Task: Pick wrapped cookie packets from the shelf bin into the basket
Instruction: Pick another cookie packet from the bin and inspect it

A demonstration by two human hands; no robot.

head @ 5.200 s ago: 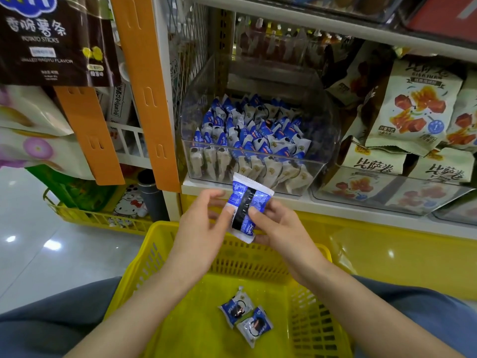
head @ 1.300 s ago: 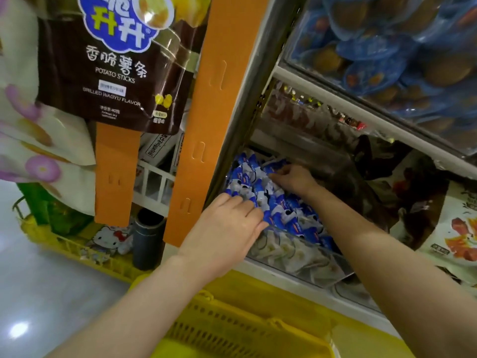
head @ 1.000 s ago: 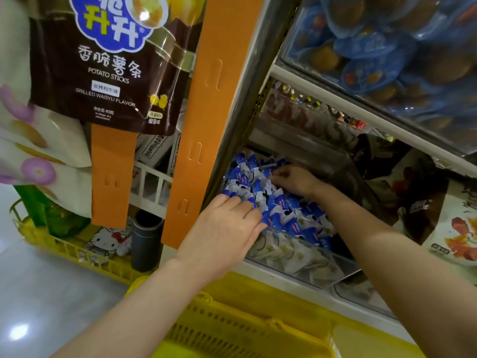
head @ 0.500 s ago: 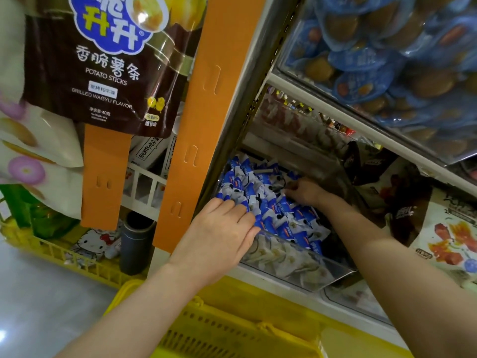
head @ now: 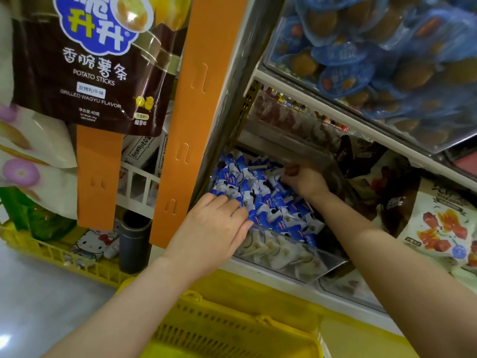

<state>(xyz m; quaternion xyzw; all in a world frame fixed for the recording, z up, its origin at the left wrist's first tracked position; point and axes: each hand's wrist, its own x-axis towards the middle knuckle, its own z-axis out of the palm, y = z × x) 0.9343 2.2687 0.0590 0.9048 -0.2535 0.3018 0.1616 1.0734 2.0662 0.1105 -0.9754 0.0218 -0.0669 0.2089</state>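
Shop shelving is filling the view, with a strip of pale, glossy floor (head: 38, 301) showing to the left of the shelf bin (head: 325, 264).

Inside that clear bin, the left hand (head: 214, 228) is lying over the front left corner, its fingers stretched fairly straight and pressing on the topmost cookie packets (head: 268, 202), not curling round any of them. The right hand (head: 305, 179) is reaching to the back of the bin, fingers bent down into the pile (it is motion-blurred, so whether it is actually grasping a packet cannot be told). The blue-and-white packets are heaping up from the front wall to the rear, and more are showing through the transparent front.

Below the bin, the yellow basket (head: 232, 329) is sitting at the bottom edge of the view; only its rim and slotted wall are showing. To the bin's left, an orange strip (head: 191, 125) is running up the shelf post, and a dark potato sticks bag (head: 98, 68) is hanging beyond it. Lower left of the bin, a yellow crate (head: 64, 259) is resting on the floor beside a dark cylinder (head: 134, 244). To the bin's right, snack bags (head: 444, 228) are leaning; above it, blue-lidded cups (head: 374, 60) are crowding another clear bin.
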